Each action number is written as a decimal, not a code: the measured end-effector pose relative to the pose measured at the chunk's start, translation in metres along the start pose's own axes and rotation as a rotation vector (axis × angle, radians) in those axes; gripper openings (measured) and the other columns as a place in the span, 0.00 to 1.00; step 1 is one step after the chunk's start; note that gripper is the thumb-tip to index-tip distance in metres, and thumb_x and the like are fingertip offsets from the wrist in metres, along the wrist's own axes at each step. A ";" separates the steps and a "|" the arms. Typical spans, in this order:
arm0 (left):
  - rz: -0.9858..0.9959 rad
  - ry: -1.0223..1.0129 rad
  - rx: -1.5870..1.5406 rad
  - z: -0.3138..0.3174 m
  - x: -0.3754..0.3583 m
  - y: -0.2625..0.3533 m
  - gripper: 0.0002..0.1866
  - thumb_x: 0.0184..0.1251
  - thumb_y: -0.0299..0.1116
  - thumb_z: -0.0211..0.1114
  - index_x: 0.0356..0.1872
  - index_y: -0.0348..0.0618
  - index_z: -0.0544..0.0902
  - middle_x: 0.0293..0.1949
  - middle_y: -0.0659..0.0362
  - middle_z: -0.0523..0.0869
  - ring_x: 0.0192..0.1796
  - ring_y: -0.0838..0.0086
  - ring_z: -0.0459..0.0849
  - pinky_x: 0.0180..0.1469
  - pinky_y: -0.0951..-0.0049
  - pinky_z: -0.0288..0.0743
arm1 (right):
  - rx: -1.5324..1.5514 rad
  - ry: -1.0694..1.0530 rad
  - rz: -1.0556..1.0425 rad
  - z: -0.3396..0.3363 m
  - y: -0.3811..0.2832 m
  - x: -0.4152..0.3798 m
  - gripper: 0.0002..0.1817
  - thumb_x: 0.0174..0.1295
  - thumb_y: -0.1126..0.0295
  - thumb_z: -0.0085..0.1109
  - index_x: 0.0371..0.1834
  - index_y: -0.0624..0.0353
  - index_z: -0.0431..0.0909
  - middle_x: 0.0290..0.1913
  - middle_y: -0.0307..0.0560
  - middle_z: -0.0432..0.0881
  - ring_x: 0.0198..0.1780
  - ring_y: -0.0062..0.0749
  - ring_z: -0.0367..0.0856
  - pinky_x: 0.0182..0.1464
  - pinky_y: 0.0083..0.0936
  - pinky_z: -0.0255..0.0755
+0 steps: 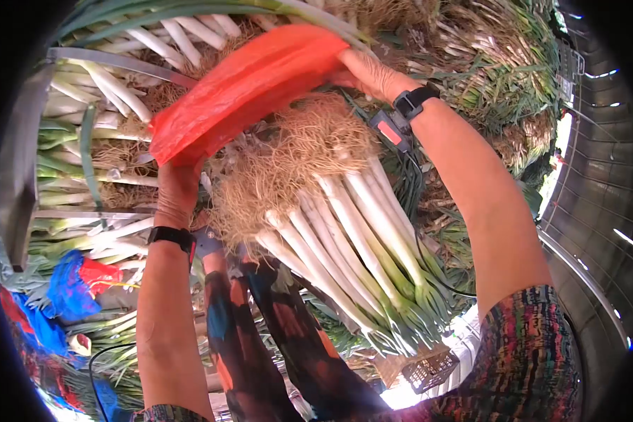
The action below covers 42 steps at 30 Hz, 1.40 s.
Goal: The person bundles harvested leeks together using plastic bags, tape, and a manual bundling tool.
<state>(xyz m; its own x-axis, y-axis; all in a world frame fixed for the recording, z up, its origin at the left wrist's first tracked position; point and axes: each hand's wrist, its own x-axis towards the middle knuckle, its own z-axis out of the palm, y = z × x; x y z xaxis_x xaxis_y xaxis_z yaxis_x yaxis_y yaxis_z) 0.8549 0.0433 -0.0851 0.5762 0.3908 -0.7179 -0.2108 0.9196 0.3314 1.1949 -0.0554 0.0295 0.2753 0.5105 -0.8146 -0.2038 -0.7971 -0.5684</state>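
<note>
A red plastic bag (250, 84) is stretched between my two hands. My left hand (179, 186) is at its lower left end, with the fingers mostly hidden by the plastic. At the upper right end, my right hand (362, 74) grips the bag, fingers partly covered. Below the bag lies a bunch of leeks (352, 232), its tangled roots (288, 151) toward the bag and its trimmed green ends toward the lower right. Each wrist wears a black band.
More leeks (105, 172) lie behind metal bars on the left, and a large pile (485, 63) fills the upper right. Blue and red bags (74, 281) are at lower left. A brown crate (430, 369) sits below the bunch. Dark cables run near both arms.
</note>
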 end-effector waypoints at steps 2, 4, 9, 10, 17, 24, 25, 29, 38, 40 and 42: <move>-0.041 -0.013 -0.003 -0.025 0.012 -0.025 0.27 0.68 0.54 0.57 0.61 0.48 0.73 0.58 0.58 0.80 0.61 0.67 0.77 0.64 0.62 0.70 | 0.063 -0.079 0.076 -0.001 0.028 0.021 0.28 0.70 0.49 0.45 0.65 0.55 0.69 0.61 0.39 0.76 0.60 0.27 0.74 0.65 0.28 0.65; -0.047 -0.073 -0.009 -0.034 0.013 -0.050 0.29 0.65 0.55 0.59 0.61 0.50 0.73 0.59 0.61 0.79 0.62 0.70 0.76 0.63 0.64 0.69 | 0.051 -0.086 0.119 -0.004 0.051 0.033 0.29 0.69 0.48 0.45 0.65 0.56 0.70 0.61 0.39 0.76 0.59 0.27 0.75 0.64 0.26 0.66; -0.265 -0.024 -0.112 -0.065 0.019 -0.102 0.30 0.64 0.50 0.65 0.62 0.45 0.72 0.59 0.56 0.78 0.58 0.70 0.79 0.59 0.71 0.74 | -0.051 -0.036 0.373 -0.017 0.078 0.042 0.25 0.71 0.52 0.47 0.62 0.58 0.73 0.59 0.41 0.78 0.56 0.24 0.75 0.60 0.25 0.68; -0.291 -0.015 -0.118 -0.069 0.018 -0.108 0.30 0.64 0.49 0.65 0.62 0.45 0.72 0.59 0.56 0.79 0.58 0.70 0.79 0.59 0.71 0.74 | -0.013 0.006 0.424 -0.021 0.085 0.036 0.24 0.71 0.54 0.48 0.62 0.59 0.73 0.58 0.42 0.78 0.55 0.24 0.75 0.59 0.25 0.68; -0.457 0.163 -0.063 -0.076 -0.042 -0.140 0.26 0.65 0.45 0.64 0.61 0.44 0.73 0.57 0.56 0.79 0.57 0.71 0.79 0.58 0.73 0.74 | -0.025 -0.040 0.495 -0.048 0.134 -0.015 0.23 0.71 0.59 0.51 0.62 0.62 0.71 0.57 0.44 0.79 0.53 0.25 0.77 0.56 0.24 0.71; -0.498 0.497 0.174 -0.071 -0.115 -0.128 0.23 0.67 0.41 0.64 0.59 0.42 0.74 0.56 0.56 0.80 0.55 0.72 0.80 0.57 0.74 0.74 | 0.403 -0.096 0.475 -0.044 0.143 -0.019 0.21 0.71 0.59 0.47 0.58 0.62 0.73 0.53 0.42 0.79 0.50 0.25 0.76 0.55 0.23 0.70; -0.415 0.502 0.218 -0.061 -0.127 -0.121 0.23 0.67 0.40 0.64 0.59 0.42 0.74 0.56 0.56 0.80 0.55 0.73 0.80 0.57 0.74 0.74 | 0.265 -0.057 0.407 -0.030 0.114 -0.040 0.21 0.71 0.58 0.48 0.60 0.61 0.72 0.54 0.41 0.78 0.52 0.23 0.76 0.56 0.23 0.70; 0.140 0.401 0.218 -0.005 -0.142 -0.106 0.15 0.65 0.29 0.64 0.51 0.39 0.75 0.49 0.61 0.80 0.52 0.75 0.78 0.55 0.74 0.74 | 0.350 0.114 0.318 -0.014 0.112 -0.042 0.18 0.70 0.58 0.49 0.51 0.60 0.77 0.48 0.41 0.81 0.48 0.25 0.78 0.52 0.23 0.72; 0.144 0.217 0.350 0.010 -0.129 -0.088 0.23 0.63 0.31 0.66 0.59 0.37 0.73 0.54 0.56 0.80 0.51 0.71 0.80 0.53 0.71 0.77 | -0.166 0.105 -0.173 -0.021 0.125 -0.038 0.07 0.64 0.73 0.57 0.44 0.58 0.78 0.40 0.32 0.79 0.43 0.17 0.75 0.48 0.20 0.72; 0.070 0.152 0.398 -0.004 -0.121 -0.082 0.23 0.63 0.31 0.66 0.59 0.37 0.73 0.53 0.56 0.80 0.51 0.71 0.80 0.53 0.71 0.77 | 0.115 0.072 -0.088 -0.015 0.116 -0.041 0.07 0.63 0.73 0.58 0.44 0.57 0.77 0.40 0.31 0.79 0.43 0.16 0.75 0.48 0.19 0.72; 0.103 0.124 0.532 -0.011 -0.122 -0.077 0.20 0.61 0.28 0.65 0.54 0.38 0.76 0.51 0.55 0.82 0.51 0.67 0.81 0.53 0.69 0.76 | 0.244 -0.001 -0.048 -0.017 0.111 -0.048 0.08 0.63 0.73 0.58 0.44 0.57 0.77 0.41 0.31 0.79 0.43 0.16 0.75 0.48 0.19 0.71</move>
<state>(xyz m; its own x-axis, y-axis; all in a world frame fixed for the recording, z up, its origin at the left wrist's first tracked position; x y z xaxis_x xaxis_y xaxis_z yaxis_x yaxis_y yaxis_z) 0.7927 -0.0744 -0.0295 0.4697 0.5089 -0.7214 0.1853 0.7420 0.6442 1.1754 -0.1740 0.0070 0.2887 0.5462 -0.7863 -0.4118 -0.6706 -0.6170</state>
